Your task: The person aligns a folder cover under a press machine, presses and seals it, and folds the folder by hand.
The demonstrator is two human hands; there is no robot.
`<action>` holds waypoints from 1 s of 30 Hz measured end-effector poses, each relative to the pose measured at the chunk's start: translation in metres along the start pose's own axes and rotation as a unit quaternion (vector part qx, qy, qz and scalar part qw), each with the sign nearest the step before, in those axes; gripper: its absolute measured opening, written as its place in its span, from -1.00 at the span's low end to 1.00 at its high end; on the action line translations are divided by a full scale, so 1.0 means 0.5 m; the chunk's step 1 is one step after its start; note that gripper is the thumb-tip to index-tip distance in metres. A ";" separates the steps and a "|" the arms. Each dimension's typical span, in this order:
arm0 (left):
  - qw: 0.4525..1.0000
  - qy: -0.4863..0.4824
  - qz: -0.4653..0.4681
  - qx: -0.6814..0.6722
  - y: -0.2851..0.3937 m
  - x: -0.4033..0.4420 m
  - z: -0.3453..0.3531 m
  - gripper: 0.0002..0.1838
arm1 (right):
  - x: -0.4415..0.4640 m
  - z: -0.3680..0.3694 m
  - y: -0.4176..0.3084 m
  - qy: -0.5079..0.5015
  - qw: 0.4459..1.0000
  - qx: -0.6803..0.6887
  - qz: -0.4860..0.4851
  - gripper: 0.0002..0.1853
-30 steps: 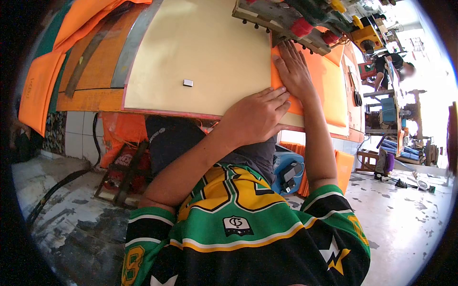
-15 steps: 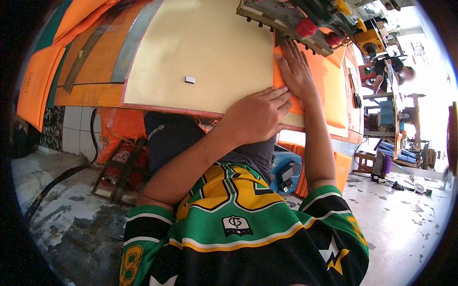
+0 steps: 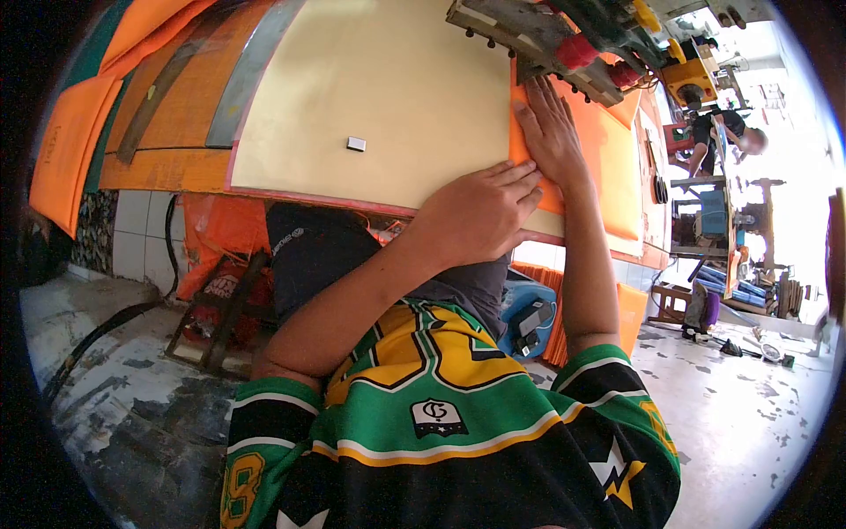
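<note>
In the head view, both hands lay palm down with fingers stretched out. The right hand [image 3: 551,132] was flat on the orange cloth [image 3: 608,154], its fingers slightly parted and its thumb a little out to the left, fingertips close to the underside of the machine [image 3: 520,35]. The left hand [image 3: 480,212] sat nearer the body, across the front of the worktop [image 3: 397,88], fingers together and pointing at the heel of the right hand; its fingertips reached the near left part of the cloth. Whether they touched the right hand was hard to tell, and so was whether anything lay pinched under either palm.

The cloth spread under the right hand and out to its right. Its far end was covered by the machine, and part of its left edge by the hands. The machine, ahead of the right hand, was cut off at the top. A small white and dark block [image 3: 356,144] lay beyond the left hand, to its left. Farther left, the lettering on a folded orange piece [image 3: 75,145] was too small to read.
</note>
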State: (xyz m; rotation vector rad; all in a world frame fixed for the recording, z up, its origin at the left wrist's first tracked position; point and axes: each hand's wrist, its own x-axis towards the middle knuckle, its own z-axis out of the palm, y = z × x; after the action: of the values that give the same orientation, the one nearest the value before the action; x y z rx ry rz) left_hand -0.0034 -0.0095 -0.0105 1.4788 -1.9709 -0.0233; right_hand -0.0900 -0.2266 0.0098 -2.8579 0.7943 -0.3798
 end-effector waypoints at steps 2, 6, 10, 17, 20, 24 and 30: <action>1.000 0.002 -0.003 -0.006 0.000 0.000 0.004 -0.27 | 0.000 -0.002 -0.003 0.000 1.000 0.006 0.001 -0.22; 1.000 0.007 -0.002 -0.009 -0.002 0.000 0.011 -0.27 | 0.001 0.007 0.013 0.005 1.000 0.002 -0.008 -0.22; 1.000 0.007 -0.001 -0.008 -0.001 0.000 0.007 -0.27 | -0.001 0.003 0.009 0.001 1.000 0.004 -0.003 -0.21; 1.000 0.005 -0.001 -0.013 -0.003 0.001 0.010 -0.29 | 0.000 0.002 0.013 -0.010 1.000 -0.006 -0.005 -0.21; 1.000 0.005 -0.001 -0.015 -0.003 0.000 0.009 -0.29 | -0.001 -0.002 0.012 -0.019 1.000 -0.004 -0.002 -0.21; 1.000 0.007 0.003 -0.024 -0.003 -0.001 0.011 -0.30 | -0.006 -0.013 0.004 -0.028 1.000 0.010 0.003 -0.20; 1.000 0.007 0.022 -0.007 -0.006 -0.002 0.013 -0.32 | -0.013 -0.015 0.006 -0.035 0.999 0.013 -0.001 -0.20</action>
State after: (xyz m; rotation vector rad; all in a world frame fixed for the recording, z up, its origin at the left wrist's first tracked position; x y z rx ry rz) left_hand -0.0041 -0.0120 -0.0172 1.4222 -1.9868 -0.0072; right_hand -0.0989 -0.2262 0.0152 -2.8307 0.7687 -0.2859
